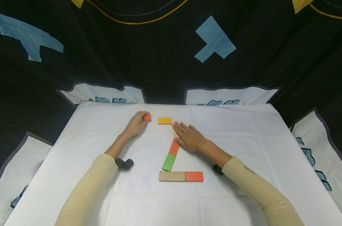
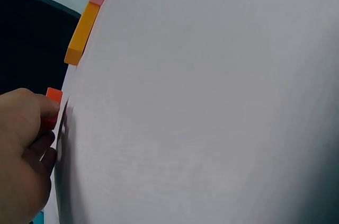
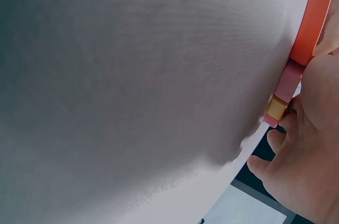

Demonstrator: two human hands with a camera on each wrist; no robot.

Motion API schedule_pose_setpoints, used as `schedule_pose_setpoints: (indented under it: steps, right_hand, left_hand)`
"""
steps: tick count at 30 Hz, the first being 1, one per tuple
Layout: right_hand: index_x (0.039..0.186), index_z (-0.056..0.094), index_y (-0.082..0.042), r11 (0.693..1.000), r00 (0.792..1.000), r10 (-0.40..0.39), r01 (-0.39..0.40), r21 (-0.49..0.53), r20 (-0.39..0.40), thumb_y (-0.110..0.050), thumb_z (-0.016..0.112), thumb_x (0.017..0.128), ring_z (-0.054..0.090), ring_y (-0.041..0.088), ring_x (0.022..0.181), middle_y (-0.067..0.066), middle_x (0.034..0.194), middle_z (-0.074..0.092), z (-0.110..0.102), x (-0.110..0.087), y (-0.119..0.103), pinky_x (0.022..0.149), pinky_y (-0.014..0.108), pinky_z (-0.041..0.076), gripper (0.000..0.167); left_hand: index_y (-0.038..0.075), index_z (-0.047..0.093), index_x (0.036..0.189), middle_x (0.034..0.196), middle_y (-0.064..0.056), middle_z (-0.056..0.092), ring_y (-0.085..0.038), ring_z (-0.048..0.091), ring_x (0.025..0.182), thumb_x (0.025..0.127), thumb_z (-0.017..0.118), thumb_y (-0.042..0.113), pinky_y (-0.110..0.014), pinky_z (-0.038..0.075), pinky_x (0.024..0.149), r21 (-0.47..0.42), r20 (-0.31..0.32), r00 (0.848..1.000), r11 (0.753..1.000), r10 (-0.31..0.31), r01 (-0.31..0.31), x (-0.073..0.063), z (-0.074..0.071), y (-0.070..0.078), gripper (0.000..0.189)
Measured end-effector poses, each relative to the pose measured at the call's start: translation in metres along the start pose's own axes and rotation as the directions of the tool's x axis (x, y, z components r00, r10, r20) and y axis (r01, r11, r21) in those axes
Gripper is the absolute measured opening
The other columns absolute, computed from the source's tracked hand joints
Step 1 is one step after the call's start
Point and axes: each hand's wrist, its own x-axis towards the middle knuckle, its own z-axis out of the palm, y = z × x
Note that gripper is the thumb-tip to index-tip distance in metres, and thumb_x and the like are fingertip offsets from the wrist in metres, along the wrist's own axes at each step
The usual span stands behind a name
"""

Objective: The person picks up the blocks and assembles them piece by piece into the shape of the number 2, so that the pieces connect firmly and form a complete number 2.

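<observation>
My left hand (image 1: 137,124) pinches a small orange-red block (image 1: 147,117) between thumb and fingers, near the far side of the table. Just right of that block, and apart from it, lies a yellow block (image 1: 164,121). With fingers stretched out, my right hand (image 1: 190,138) lies along a slanting row of blocks, its fingertips at the top bend. Under and beside it are a pink block (image 3: 290,81) and a small yellow block (image 3: 277,108), partly covered in the head view. Farther down the row come an orange-red block (image 1: 174,147) and a green block (image 1: 169,162).
A plain wooden block (image 1: 172,176) and another orange-red block (image 1: 194,176) lie end to end below the row. Everything rests on a white cloth-covered table (image 1: 142,201). Dark curtains (image 1: 159,56) hang behind its far edge.
</observation>
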Motion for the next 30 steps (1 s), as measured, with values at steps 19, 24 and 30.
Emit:
schedule_pose_setpoints:
  steps: [19,24,30]
  right_hand:
    - [0.160,0.016,-0.009,1.000,1.000,0.009,-0.009,-0.004,0.004,-0.045,0.038,0.106,0.019,0.030,0.150,0.008,0.165,0.016,0.002,0.001,0.000,0.117,0.056,0.021,0.069]
    - [0.160,0.015,-0.009,1.000,1.000,0.012,-0.012,-0.005,0.011,-0.045,0.037,0.106,0.018,0.029,0.150,0.008,0.165,0.015,0.002,0.001,0.001,0.118,0.055,0.020,0.069]
    - [0.160,0.014,-0.009,1.000,1.000,0.015,-0.015,0.006,0.016,-0.046,0.037,0.106,0.016,0.029,0.150,0.007,0.165,0.014,0.000,0.000,0.000,0.118,0.055,0.019,0.069]
  left_hand:
    - [-0.006,0.052,0.138,0.140,-0.024,0.051,-0.037,0.043,0.135,0.097,0.057,0.002,-0.046,0.032,0.114,0.005,0.038,0.997,0.997,0.073,-0.073,-0.005,0.008,0.014,0.041]
    - [-0.005,0.054,0.137,0.140,-0.023,0.052,-0.036,0.043,0.135,0.097,0.057,0.002,-0.046,0.033,0.114,0.018,0.047,0.996,0.997,0.078,-0.079,-0.004,0.010,0.016,0.040]
    - [0.000,0.057,0.136,0.141,-0.019,0.052,-0.035,0.042,0.135,0.097,0.059,0.004,-0.047,0.032,0.114,0.038,0.053,0.996,0.996,0.073,-0.075,-0.003,0.013,0.015,0.040]
